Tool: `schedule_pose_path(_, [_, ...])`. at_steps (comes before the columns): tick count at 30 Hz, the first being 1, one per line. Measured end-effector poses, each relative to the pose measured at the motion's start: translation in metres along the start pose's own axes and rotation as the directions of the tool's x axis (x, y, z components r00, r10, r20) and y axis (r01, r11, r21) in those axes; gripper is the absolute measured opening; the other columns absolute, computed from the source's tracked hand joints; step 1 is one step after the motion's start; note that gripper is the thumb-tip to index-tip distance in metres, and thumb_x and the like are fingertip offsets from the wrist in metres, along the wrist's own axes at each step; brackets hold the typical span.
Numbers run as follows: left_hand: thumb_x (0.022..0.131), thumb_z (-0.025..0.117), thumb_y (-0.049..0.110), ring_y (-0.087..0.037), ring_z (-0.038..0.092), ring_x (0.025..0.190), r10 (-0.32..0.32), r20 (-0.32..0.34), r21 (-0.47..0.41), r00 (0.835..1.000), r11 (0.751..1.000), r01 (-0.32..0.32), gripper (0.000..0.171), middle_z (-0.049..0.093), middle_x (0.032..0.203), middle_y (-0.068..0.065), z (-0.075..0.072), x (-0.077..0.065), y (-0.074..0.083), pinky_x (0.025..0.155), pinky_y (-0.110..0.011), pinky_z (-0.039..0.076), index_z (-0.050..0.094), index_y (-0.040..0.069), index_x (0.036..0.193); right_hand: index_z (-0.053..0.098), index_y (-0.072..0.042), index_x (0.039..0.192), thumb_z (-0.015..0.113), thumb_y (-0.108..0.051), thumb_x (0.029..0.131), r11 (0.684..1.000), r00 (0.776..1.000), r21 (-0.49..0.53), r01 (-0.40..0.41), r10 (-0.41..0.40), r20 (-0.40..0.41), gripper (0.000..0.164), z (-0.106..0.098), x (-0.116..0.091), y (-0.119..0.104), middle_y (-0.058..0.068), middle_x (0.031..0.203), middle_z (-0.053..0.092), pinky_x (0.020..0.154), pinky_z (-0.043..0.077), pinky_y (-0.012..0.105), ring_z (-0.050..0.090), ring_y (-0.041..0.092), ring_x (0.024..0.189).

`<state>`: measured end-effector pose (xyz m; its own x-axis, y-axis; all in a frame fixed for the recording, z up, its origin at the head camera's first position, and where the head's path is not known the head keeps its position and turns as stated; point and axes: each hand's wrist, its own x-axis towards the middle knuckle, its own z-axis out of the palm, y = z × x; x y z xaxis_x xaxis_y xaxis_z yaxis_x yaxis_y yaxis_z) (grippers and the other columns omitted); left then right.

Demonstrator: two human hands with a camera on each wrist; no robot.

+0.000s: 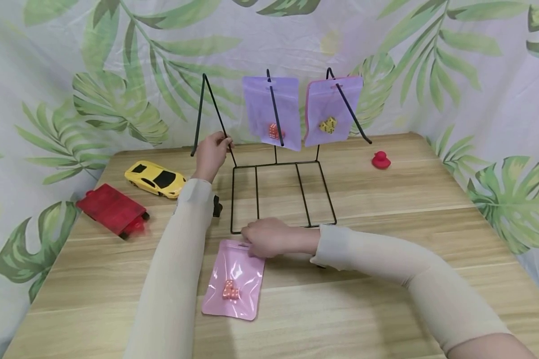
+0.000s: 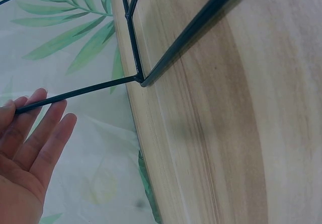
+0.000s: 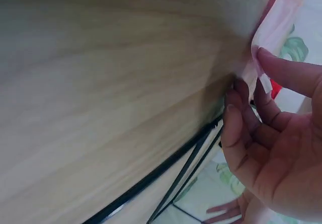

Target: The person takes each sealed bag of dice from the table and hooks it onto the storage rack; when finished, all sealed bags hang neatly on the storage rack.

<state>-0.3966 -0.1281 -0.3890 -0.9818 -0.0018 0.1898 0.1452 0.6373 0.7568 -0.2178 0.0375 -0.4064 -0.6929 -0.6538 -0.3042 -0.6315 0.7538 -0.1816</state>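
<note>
My left hand (image 1: 212, 155) pinches the left upright of a black wire display rack (image 1: 276, 163); in the left wrist view the thumb and fingertips (image 2: 59, 105) meet on the thin rod. Low in front of the rack, my right hand (image 1: 269, 237) pinches the top edge of a pink pouch (image 1: 233, 304) between thumb and finger. Orange dice show through its glossy front. Two purple pouches hang from the rack's hooks: the middle one (image 1: 274, 99) shows red dice, the right one (image 1: 334, 102) yellow dice. The left hook (image 1: 199, 114) carries no pouch.
On the table's left lie a yellow toy car (image 1: 154, 179) and a red toy vehicle (image 1: 112, 207). A red rubber duck (image 1: 381, 160) sits at the back right. Behind the wooden table (image 1: 413, 209) hangs a leaf-patterned cloth (image 1: 413, 45).
</note>
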Motion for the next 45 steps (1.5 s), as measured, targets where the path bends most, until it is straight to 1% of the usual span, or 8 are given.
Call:
schedule_pose_path(12, [0.105, 0.051, 0.026, -0.032, 0.07, 0.101, 0.008, 0.001, -0.003, 1.0, 1.0, -0.008, 0.028, 0.073, 0.107, -0.016, 0.001, 0.001, -0.002, 0.079, -0.039, 0.056, 0.069, 0.006, 0.109, 0.067, -0.02, 0.114, 0.064, -0.027, 0.097, 0.976, 0.984, 0.205, 0.074, -0.038, -0.173, 0.018, -0.019, -0.049, 0.039, -0.004, 0.09, 0.073, 0.068, 0.051, 0.026, 0.062, 0.008, 0.073])
schedule_pose_path(21, [0.105, 0.051, 0.025, -0.032, 0.07, 0.102, -0.011, 0.006, -0.013, 1.0, 1.0, 0.011, 0.027, 0.073, 0.107, -0.015, 0.001, 0.001, -0.002, 0.081, -0.039, 0.056, 0.069, 0.006, 0.111, 0.073, -0.022, 0.103, 0.065, -0.025, 0.097, 0.953, 0.874, 0.228, 0.198, -0.066, -0.481, 0.01, -0.031, -0.093, 0.064, -0.007, 0.092, 0.076, 0.066, 0.052, 0.022, 0.065, 0.005, 0.074])
schedule_pose_path(27, [0.105, 0.05, 0.027, -0.032, 0.07, 0.103, -0.016, 0.012, -0.017, 1.0, 1.0, 0.016, 0.027, 0.073, 0.108, -0.013, 0.002, 0.0, -0.002, 0.08, -0.038, 0.057, 0.069, 0.007, 0.111, 0.074, -0.012, 0.099, 0.068, -0.009, 0.093, 0.922, 0.711, 0.26, 0.286, -0.023, -0.703, 0.009, -0.046, -0.127, 0.085, -0.001, 0.089, 0.075, 0.065, 0.055, 0.02, 0.065, 0.006, 0.072])
schedule_pose_path(33, [0.106, 0.05, 0.027, -0.03, 0.07, 0.1, -0.007, 0.002, -0.003, 1.0, 1.0, 0.007, 0.027, 0.073, 0.107, -0.013, 0.001, 0.0, -0.001, 0.076, -0.037, 0.056, 0.069, 0.008, 0.11, 0.071, 0.007, 0.097, 0.067, 0.017, 0.082, 0.886, 0.404, 0.187, 0.425, 0.0, -0.915, 0.018, -0.068, -0.157, 0.102, 0.008, 0.089, 0.076, 0.068, 0.051, 0.012, 0.062, -0.001, 0.072])
schedule_pose_path(36, [0.106, 0.049, 0.027, -0.031, 0.07, 0.1, -0.005, 0.004, 0.005, 1.0, 1.0, 0.005, 0.028, 0.073, 0.107, -0.014, 0.001, 0.0, -0.001, 0.077, -0.037, 0.056, 0.069, 0.008, 0.111, 0.07, 0.011, 0.097, 0.068, 0.004, 0.089, 0.873, 0.265, 0.164, 0.46, 0.042, -0.963, 0.01, -0.075, -0.168, 0.104, -0.008, 0.093, 0.075, 0.068, 0.048, 0.01, 0.06, -0.006, 0.071])
schedule_pose_path(39, [0.106, 0.049, 0.027, -0.031, 0.07, 0.101, -0.004, 0.005, 0.005, 1.0, 1.0, 0.004, 0.028, 0.073, 0.107, -0.014, 0.001, 0.0, -0.001, 0.078, -0.038, 0.056, 0.068, 0.007, 0.11, 0.068, 0.015, 0.096, 0.069, -0.01, 0.093, 0.852, 0.148, 0.149, 0.502, 0.086, -0.985, 0.025, -0.08, -0.174, 0.105, -0.017, 0.096, 0.072, 0.065, 0.047, 0.009, 0.058, -0.006, 0.068])
schedule_pose_path(42, [0.106, 0.049, 0.027, -0.032, 0.07, 0.101, -0.001, 0.003, 0.0, 1.0, 1.0, 0.001, 0.028, 0.073, 0.107, -0.015, 0.001, 0.0, 0.0, 0.078, -0.038, 0.056, 0.068, 0.007, 0.11, 0.065, 0.019, 0.093, 0.071, -0.013, 0.092, 0.838, 0.076, 0.148, 0.525, 0.127, -0.989, 0.032, -0.085, -0.176, 0.108, -0.011, 0.095, 0.073, 0.06, 0.046, 0.009, 0.058, -0.004, 0.064])
schedule_pose_path(45, [0.106, 0.049, 0.026, -0.033, 0.07, 0.101, -0.001, 0.002, -0.004, 1.0, 1.0, 0.001, 0.028, 0.073, 0.107, -0.015, 0.001, 0.0, 0.001, 0.078, -0.038, 0.055, 0.068, 0.006, 0.109, 0.064, 0.02, 0.093, 0.072, -0.011, 0.092, 0.833, 0.07, 0.183, 0.522, 0.172, -0.983, 0.033, -0.087, -0.178, 0.112, -0.008, 0.094, 0.073, 0.056, 0.045, 0.008, 0.056, -0.003, 0.062])
